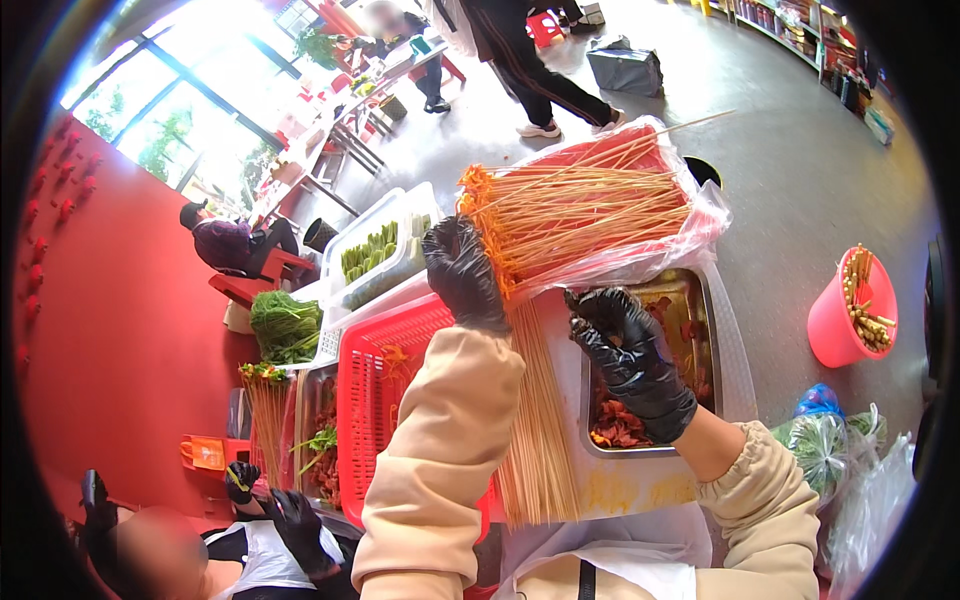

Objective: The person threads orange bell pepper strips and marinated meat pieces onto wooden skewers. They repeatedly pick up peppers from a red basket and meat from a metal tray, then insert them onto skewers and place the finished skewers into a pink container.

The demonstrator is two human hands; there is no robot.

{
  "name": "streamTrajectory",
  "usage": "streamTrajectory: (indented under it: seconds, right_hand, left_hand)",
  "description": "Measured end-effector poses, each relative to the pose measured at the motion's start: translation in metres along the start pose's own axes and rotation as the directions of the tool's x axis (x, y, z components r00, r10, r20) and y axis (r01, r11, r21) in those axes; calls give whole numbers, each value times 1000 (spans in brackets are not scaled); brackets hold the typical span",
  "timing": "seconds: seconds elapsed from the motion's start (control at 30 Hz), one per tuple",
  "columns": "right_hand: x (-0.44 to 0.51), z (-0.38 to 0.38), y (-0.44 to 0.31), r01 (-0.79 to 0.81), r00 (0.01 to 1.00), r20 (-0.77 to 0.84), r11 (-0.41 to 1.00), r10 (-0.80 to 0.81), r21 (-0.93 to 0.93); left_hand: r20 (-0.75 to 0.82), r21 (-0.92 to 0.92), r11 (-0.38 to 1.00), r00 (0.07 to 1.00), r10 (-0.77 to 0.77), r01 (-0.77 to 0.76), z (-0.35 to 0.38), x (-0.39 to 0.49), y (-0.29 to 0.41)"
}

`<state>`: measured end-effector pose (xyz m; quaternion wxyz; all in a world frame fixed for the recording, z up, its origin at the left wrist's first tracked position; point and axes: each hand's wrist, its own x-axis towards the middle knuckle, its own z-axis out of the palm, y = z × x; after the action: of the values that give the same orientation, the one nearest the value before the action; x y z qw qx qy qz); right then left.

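Note:
My left hand point(463, 271), in a black glove, is at the orange, shredded-food ends of many filled wooden skewers point(585, 206). These lie in a red tray lined with clear plastic point(694, 240). Its fingertips are curled, and whether they hold anything is hidden. My right hand point(630, 352), gloved too, is above a metal tray point(712, 352) of dark red marinated meat pieces point(621, 424). Its thumb and fingers curve towards each other; I cannot tell if something small is between them. A bundle of bare wooden skewers point(534, 427) lies between my forearms.
A red plastic basket point(364, 420) with orange shreds stands left of my left arm. Beyond it are green vegetables point(285, 326) and a clear bin of cut stalks point(371, 251). A gloved co-worker sits lower left. A pink bucket of sticks point(825, 330) and plastic bags stand right.

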<state>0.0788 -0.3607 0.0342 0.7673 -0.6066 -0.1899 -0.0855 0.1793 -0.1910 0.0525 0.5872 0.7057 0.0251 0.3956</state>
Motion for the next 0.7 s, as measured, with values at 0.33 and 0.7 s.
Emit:
streamTrajectory:
  seconds: [0.33,0.7]
  right_hand:
    - [56,-28,23,274,962,171,789,-215,-549]
    - [43,-9,26,259,962,217,795,-164,-549]
  left_hand:
    - [-4,678,720,978,209,-151,10,-3,-64]
    - [157,691,702,984,84,-170,-15,-2,-45]
